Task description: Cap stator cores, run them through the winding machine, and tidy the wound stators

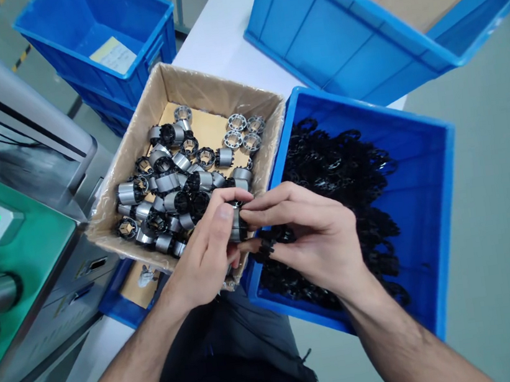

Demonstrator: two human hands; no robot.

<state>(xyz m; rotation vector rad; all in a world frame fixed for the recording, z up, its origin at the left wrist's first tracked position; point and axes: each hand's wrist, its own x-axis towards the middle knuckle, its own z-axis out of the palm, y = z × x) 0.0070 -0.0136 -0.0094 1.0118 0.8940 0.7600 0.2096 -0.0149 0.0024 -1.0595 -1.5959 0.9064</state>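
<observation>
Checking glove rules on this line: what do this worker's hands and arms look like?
Both the left hand and right hand are bare: no gloves, rings or watch show. Forearms are uncovered, no sleeves in view. Dark clothing shows below them.

Our left hand [207, 257] and right hand [320, 239] pinch one metal cylinder [237, 223] between fingertips. Behind the hands: cardboard box [204, 91] full of the same cylinders on the left, blue bin [426, 206] of black rings [341, 167] on the right.
</observation>
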